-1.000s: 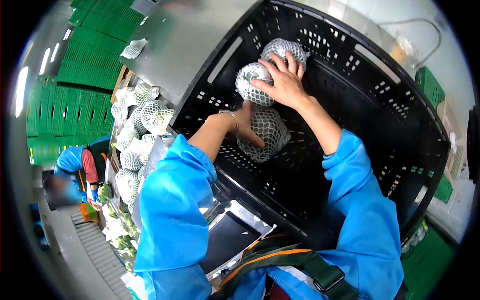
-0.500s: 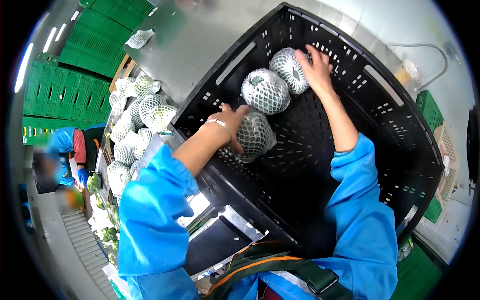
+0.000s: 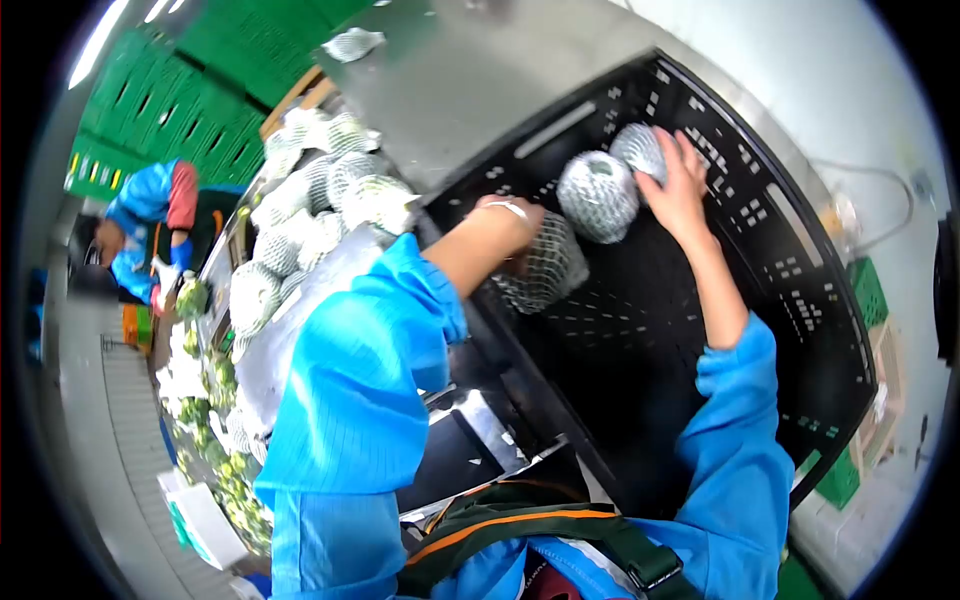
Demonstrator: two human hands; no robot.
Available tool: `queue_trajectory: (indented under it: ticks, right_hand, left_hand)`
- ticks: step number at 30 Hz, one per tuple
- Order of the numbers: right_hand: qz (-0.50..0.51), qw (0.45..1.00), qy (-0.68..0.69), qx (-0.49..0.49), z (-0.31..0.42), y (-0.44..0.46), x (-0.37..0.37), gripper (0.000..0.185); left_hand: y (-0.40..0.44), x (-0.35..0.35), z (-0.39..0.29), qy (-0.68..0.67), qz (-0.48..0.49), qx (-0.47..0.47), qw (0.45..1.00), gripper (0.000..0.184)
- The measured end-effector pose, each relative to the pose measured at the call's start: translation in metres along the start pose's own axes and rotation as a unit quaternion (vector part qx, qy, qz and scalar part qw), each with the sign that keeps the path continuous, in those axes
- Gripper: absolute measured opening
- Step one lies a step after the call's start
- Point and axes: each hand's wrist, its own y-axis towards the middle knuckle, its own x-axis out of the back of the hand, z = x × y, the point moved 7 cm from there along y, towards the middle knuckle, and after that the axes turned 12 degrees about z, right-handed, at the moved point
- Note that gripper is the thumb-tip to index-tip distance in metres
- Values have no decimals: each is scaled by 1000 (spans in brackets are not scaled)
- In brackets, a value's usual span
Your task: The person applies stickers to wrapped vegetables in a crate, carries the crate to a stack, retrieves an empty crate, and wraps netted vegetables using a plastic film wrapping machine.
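Three white-netted vegetables lie along the upper left end of a black crate (image 3: 770, 335). My right hand (image 3: 680, 190) rests, fingers spread, against the outer side of the farthest netted vegetable (image 3: 637, 150). A middle netted vegetable (image 3: 598, 196) sits between it and the nearest netted vegetable (image 3: 548, 265). My left hand (image 3: 512, 228) is at the near side of that last one, touching it; its fingers are mostly hidden behind the back of the hand and wrist.
A pile of netted vegetables (image 3: 285, 240) lies left of the crate. Loose green heads (image 3: 225, 400) are below it. A co-worker (image 3: 145, 225) stands at far left by stacked green crates (image 3: 150, 110). One netted piece (image 3: 353, 44) lies on the metal table (image 3: 440, 90).
The view has turned, shifting the crate right and down. My right hand moved from on top of two netted vegetables to the far one's outer side. The far and middle vegetables shifted within the crate.
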Motion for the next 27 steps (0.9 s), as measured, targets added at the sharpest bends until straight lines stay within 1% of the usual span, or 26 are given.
queue_trajectory:
  ticks: [1,2,3,4,5,6,7,8,9,10,11,12,13,15,16,17,18,19,20,21,22,23,24,25,26,27]
  right_hand:
    - [-44,997,19,68,25,1,18,53]
    - [9,969,221,114,102,-1,55,43]
    - [50,941,305,138,148,-4,70,36]
    - [69,891,410,185,193,-14,81,38]
    - [91,862,455,202,237,-27,90,42]
    - [100,834,499,214,277,-40,92,46]
    - [127,806,542,200,311,-51,87,51]
    - [172,776,587,152,343,-62,71,54]
    - [230,742,621,101,376,-78,52,58]
    - [280,724,620,117,415,-102,35,62]
    - [335,703,614,132,452,-132,14,66]
    - [329,722,532,296,491,-173,9,72]
    - [335,716,471,393,520,-213,7,65]
    - [259,708,333,566,575,-273,11,42]
    - [302,671,423,529,592,-285,-2,18]
    - [352,635,454,516,610,-302,-3,11]
    - [496,588,438,466,614,-331,-4,10]
    - [447,501,455,585,619,-364,23,12]
    - [414,412,493,645,618,-387,43,14]
    - [478,337,521,622,613,-406,48,17]
    - [534,311,525,585,609,-422,44,16]
    - [606,300,537,505,602,-436,26,8]
    - [704,308,506,392,595,-447,-12,3]
    - [786,310,461,271,591,-459,-42,7]
    - [807,316,473,161,606,-475,-67,15]
    - [809,321,490,46,626,-492,-83,25]
  left_hand:
    - [-8,12,-3,0,-50,-56,997,84]
    - [-63,46,10,-146,-228,-176,947,76]
    - [-99,60,26,-220,-289,-164,917,71]
    - [-131,69,50,-283,-342,-154,883,68]
    - [-148,76,84,-270,-463,-123,835,66]
    - [-177,66,119,-421,-463,-118,771,62]
    - [-194,56,161,-500,-539,-136,664,57]
    - [-233,32,188,-638,-548,-178,511,53]
    - [-260,7,224,-691,-597,-197,358,46]
    - [-284,-27,264,-714,-639,-194,209,38]
    - [-308,-67,297,-706,-678,-181,98,32]
    - [-321,-115,338,-683,-722,-103,42,23]
    - [-314,-170,402,-627,-776,58,41,22]
    - [-400,-278,377,-474,-787,374,125,22]
    - [-423,-324,375,-500,-755,396,152,23]
    - [-449,-367,369,-435,-772,438,156,26]
    - [-476,-408,359,-401,-763,488,139,27]
    - [-504,-446,350,-364,-752,536,121,28]
    - [-540,-480,331,-342,-758,549,88,28]
    - [-573,-510,308,-319,-762,561,55,28]
    - [-595,-552,298,-330,-782,528,-34,25]
    - [-611,-591,298,-337,-797,486,-120,23]
    - [-620,-640,310,-379,-801,392,-245,24]
    - [-631,-670,305,-361,-796,361,-325,23]
    - [-644,-698,297,-332,-787,328,-404,23]
    - [-665,-707,276,-264,-794,347,-424,24]
